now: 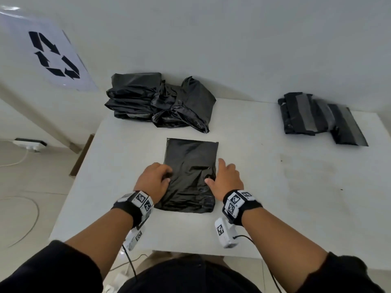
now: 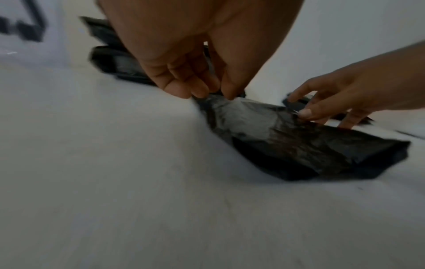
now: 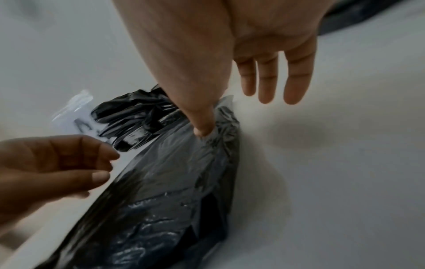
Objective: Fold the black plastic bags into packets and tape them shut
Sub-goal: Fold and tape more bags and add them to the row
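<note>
A black plastic bag point(image 1: 190, 166) lies flat, folded to a rectangle, in the middle of the white table point(image 1: 275, 197). My left hand point(image 1: 166, 176) is at its left edge with curled fingers. In the left wrist view the thumb and fingers pinch the bag point(image 2: 287, 145) and lift that edge slightly. My right hand point(image 1: 213, 174) is at the right edge. Its thumb point(image 3: 203, 130) presses into the wrinkled bag point(image 3: 161, 191), while the other fingers point(image 3: 264, 81) stay straight beside it. Both wrist views are blurred.
A heap of loose black bags point(image 1: 158, 102) sits at the table's back edge against the wall. Taped packets point(image 1: 317, 117) lie at the back right. A recycling sign point(image 1: 55, 56) hangs on the left wall, and a power strip point(image 1: 29, 143) lies on the floor.
</note>
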Motion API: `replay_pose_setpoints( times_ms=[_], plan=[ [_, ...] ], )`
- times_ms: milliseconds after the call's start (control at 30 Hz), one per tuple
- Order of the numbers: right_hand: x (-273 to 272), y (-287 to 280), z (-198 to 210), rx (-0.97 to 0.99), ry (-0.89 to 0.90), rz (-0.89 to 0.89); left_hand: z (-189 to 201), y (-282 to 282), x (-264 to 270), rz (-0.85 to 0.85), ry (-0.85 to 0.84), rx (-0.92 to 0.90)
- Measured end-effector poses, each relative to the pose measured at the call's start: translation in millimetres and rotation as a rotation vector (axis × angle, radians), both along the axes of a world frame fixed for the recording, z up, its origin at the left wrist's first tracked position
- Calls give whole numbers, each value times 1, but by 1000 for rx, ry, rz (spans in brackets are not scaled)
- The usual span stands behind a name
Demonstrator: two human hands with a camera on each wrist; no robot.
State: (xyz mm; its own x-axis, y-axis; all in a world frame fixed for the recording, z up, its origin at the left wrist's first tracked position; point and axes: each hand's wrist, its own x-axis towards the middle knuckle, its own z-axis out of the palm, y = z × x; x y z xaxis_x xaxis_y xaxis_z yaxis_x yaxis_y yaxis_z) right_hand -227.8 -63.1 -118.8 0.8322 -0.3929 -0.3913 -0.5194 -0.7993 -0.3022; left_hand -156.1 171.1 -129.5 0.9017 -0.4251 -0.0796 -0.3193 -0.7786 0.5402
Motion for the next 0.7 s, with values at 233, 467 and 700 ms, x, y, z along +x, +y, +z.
replay_pose_setpoints(
  times_ms=[233,467,700],
  plan=[
    [-35,-3,-10,264,111,-89,0,-46,3,-334,-72,277],
    [-58,-25,-11,372,55,-225,-5,-46,-2,-286,-161,331],
    [-67,-22,-1,680,120,-74,-6,-52,2,-219,-134,301]
  ],
)
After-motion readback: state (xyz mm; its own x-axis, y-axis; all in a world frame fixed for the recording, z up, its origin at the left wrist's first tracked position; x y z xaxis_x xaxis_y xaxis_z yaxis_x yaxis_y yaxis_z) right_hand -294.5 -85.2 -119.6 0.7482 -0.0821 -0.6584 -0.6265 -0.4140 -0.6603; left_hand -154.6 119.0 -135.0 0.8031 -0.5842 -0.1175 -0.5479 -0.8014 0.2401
